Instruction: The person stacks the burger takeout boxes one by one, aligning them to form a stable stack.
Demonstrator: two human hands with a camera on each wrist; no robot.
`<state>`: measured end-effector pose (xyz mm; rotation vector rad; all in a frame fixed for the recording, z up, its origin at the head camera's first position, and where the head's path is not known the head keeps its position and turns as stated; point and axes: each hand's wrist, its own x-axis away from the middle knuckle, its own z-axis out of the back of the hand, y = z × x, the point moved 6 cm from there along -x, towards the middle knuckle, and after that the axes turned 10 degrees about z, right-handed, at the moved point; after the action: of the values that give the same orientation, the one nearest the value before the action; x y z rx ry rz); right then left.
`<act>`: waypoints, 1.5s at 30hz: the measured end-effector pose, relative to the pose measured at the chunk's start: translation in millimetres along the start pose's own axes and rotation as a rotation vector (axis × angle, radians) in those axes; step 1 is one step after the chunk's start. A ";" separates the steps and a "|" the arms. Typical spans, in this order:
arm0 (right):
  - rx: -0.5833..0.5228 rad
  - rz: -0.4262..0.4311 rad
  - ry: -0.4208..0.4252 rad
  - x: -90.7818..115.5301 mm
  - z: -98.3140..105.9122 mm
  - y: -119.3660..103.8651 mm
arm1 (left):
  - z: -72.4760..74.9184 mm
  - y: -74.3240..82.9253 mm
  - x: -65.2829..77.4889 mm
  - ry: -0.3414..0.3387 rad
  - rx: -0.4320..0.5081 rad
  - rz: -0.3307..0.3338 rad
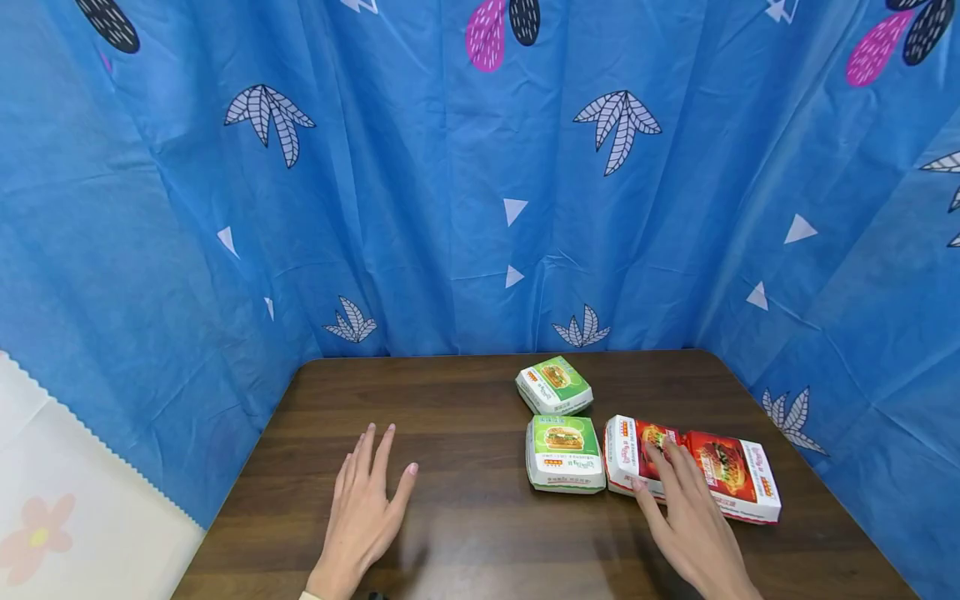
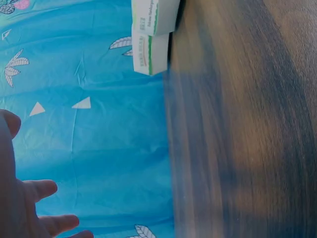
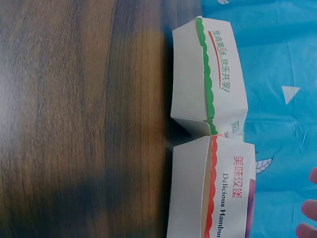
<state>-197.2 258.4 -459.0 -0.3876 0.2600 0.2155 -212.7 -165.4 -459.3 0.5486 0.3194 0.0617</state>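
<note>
My left hand point(image 1: 362, 508) hovers over the left half of the brown table with its fingers spread and nothing in them. In the left wrist view its fingertips point(image 2: 45, 188) stand out loosely. On the right, my right hand point(image 1: 688, 517) reaches over two red-and-white burger boxes, its fingers extended across the left red box point(image 1: 622, 454) and overlapping the right red box point(image 1: 738, 475). Left of these sits a green-and-white burger box point(image 1: 564, 454), close beside the left red one. Another green burger box point(image 1: 555, 385) stands behind it, turned at an angle. All the lids are closed.
The dark wooden table point(image 1: 450, 533) runs back to a blue patterned curtain point(image 1: 420, 208), which also hangs along both sides. A pale cloth with a flower print point(image 1: 82, 500) hangs at the lower left.
</note>
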 end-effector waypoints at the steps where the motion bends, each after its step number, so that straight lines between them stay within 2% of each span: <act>1: -0.002 -0.002 0.009 0.3 0.3 -0.5 | -0.1 -0.2 0.1 0.003 0.016 0.001; 9: -0.056 -0.024 0.050 0.9 0.0 -3.1 | -2.6 -4.0 0.4 -0.013 0.127 0.052; 13: -0.103 -0.016 0.110 0.0 -0.9 -5.5 | -4.6 -5.4 0.9 -0.022 0.180 0.072; 18: -0.157 0.023 0.201 0.4 -1.8 -10.2 | -8.4 -6.2 1.2 -0.041 0.280 0.065; 27: -0.219 0.021 0.250 -2.5 -9.4 -17.7 | -16.6 -10.8 5.0 -0.017 0.437 0.040; 34: -0.265 0.016 0.320 -0.6 -17.8 -21.5 | -26.2 -9.0 9.0 -0.043 0.545 0.047; 41: -0.278 0.003 0.368 -1.3 -29.9 -23.0 | -35.3 -7.0 13.9 -0.033 0.578 0.007; 45: -0.307 -0.012 0.398 -1.5 -39.5 -22.3 | -42.7 -9.8 16.5 -0.028 0.572 0.019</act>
<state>-201.1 222.2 -486.2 -0.7376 0.6195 0.1649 -210.7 -150.0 -503.4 1.1183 0.3035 -0.0212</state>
